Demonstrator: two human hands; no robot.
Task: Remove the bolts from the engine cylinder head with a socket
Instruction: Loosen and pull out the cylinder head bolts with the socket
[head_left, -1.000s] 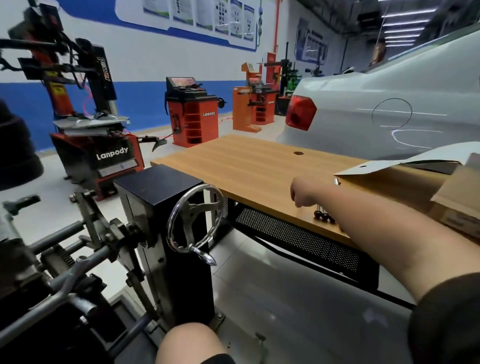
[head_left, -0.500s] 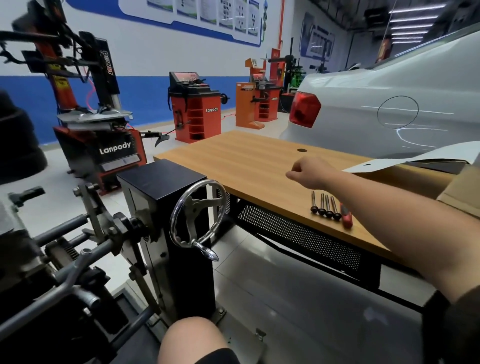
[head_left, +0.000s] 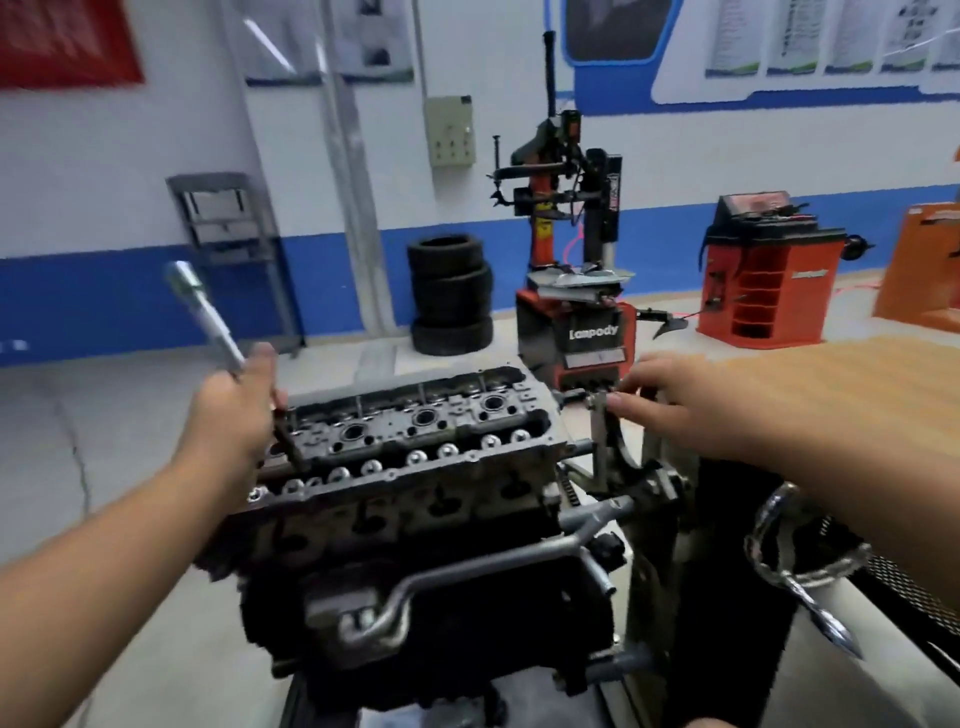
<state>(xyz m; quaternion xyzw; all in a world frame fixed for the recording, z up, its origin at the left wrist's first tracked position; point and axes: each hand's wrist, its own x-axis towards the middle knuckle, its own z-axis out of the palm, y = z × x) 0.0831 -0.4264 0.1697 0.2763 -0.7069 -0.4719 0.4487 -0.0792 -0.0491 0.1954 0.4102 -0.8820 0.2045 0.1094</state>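
The cylinder head (head_left: 415, 431) sits on top of the engine block, mounted on a stand, its long axis running from just below the left grip (head_left: 228, 421) away toward the right grip (head_left: 670, 400). The left grip is wrapped around a socket wrench (head_left: 208, 317): the bright handle slants up and away from the fist, while a dark extension (head_left: 288, 441) drops below it and meets the near-left end of the head, where the next bolt presumably lies. Whether the socket is seated on a bolt cannot be told through the blur. The right grip is loosely curled, fingertips (head_left: 621, 400) resting on an upright bracket of the engine stand (head_left: 602, 441) just past the head's far end; it holds no tool. The left grip is plainly the nearer to the work. Beyond the right grip lie a wooden tabletop (head_left: 841, 384) and a stand handwheel (head_left: 800, 556); further back, a tyre changer (head_left: 571, 291) and stacked tyres (head_left: 451, 293).
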